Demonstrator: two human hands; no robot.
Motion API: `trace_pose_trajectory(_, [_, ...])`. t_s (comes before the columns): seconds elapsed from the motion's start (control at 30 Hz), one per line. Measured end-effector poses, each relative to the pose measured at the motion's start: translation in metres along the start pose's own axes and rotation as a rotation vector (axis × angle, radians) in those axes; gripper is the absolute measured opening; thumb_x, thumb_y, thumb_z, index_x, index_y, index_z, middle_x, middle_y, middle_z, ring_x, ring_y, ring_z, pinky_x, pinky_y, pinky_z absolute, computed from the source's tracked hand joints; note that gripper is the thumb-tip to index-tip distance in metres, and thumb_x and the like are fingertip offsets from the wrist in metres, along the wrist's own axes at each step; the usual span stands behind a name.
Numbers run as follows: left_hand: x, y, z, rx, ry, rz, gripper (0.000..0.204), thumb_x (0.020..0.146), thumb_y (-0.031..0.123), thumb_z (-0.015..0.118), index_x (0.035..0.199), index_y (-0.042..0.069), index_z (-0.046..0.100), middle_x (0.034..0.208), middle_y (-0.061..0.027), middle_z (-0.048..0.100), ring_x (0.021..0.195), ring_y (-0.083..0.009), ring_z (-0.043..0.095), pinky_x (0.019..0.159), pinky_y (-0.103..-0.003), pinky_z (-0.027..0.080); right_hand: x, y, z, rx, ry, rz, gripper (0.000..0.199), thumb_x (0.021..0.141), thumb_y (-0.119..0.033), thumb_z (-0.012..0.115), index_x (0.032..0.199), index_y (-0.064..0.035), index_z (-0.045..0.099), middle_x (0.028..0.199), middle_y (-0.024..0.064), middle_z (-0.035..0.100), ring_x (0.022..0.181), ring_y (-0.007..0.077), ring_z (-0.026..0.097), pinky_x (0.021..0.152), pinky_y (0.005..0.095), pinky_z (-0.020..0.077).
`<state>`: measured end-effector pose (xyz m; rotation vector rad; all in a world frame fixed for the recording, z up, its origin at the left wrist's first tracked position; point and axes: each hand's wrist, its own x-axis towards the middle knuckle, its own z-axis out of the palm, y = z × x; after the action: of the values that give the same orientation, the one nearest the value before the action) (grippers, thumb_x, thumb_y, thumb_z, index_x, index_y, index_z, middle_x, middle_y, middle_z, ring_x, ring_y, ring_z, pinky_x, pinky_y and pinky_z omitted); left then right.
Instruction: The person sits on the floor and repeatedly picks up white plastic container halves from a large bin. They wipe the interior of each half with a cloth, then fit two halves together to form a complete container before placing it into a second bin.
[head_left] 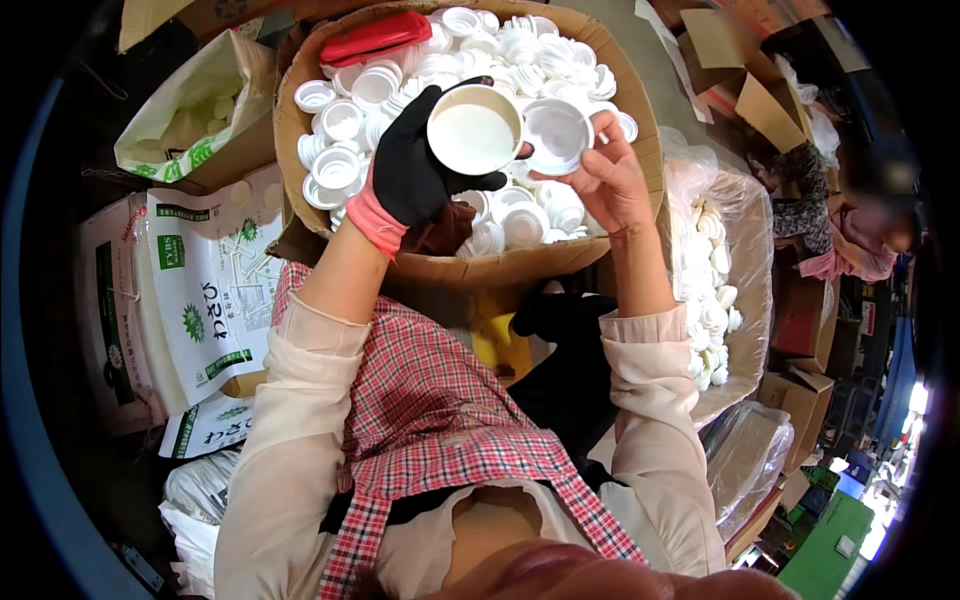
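Observation:
Above a big cardboard carton [530, 262] of loose white plastic caps [520, 218], I have a round piece in each hand. My left hand [408, 165], in a black glove with a pink cuff, is closed around a round cream-coloured cap or shallow cup [475, 130], its wide face turned up to me. Bare fingers of my right hand [615, 180] pinch the right rim of a white plastic cap [558, 136], tilted with its hollow side showing. The two pieces sit edge to edge; whether they touch I cannot tell. Under my left wrist lies a dark brown cloth-like thing [440, 232].
A red pouch-like item [375, 38] rests on the caps at the carton's far left. To the right stands a plastic-lined box [745, 260] of more white pieces. An open white sack [240, 75] and printed bags [205, 300] are at left. Another person [860, 240] is at far right.

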<state>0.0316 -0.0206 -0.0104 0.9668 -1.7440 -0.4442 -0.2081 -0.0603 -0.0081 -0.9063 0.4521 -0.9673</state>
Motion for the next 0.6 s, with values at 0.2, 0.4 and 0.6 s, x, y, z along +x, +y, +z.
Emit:
trace_pose_trajectory(0.2, [0.008,0.003,0.010,0.098,0.102,0.014,0.036,0.073,0.025,0.076,0.104,0.009,0.069,0.099,-0.0065,0.068,0.084,-0.0250,0.062,0.071,-0.033,0.049,-0.016,-0.028,-0.004,-0.655,0.079,-0.143,0.068,0.068,-0.004,0.078,0.128,-0.0105,0.047,0.125,0.0074,0.047,0.114,0.0224,0.051,0.089,0.0354,0.0500])
trace_pose_trajectory(0.4, [0.005,-0.019,0.018,-0.131,-0.046,-0.104,0.047,0.087,0.012,0.060,0.128,-0.004,0.044,0.125,-0.0148,0.056,0.112,-0.0225,0.057,0.093,-0.032,0.048,-0.036,-0.011,0.027,-0.886,-0.150,0.094,0.090,0.058,-0.017,0.081,0.138,-0.0093,0.041,0.122,0.0075,0.054,0.117,0.0206,0.044,0.098,0.0346,0.0353])
trace_pose_trajectory(0.6, [-0.002,-0.009,0.028,-1.408,0.015,-0.609,0.087,0.068,0.010,0.065,0.144,0.002,0.023,0.142,-0.0172,0.037,0.127,-0.0354,0.041,0.103,-0.046,0.039,-0.025,0.000,0.045,-0.691,-0.246,0.178,0.082,0.066,-0.027,0.078,0.138,-0.0136,0.040,0.119,0.0049,0.055,0.112,0.0168,0.047,0.091,0.0312,0.0390])
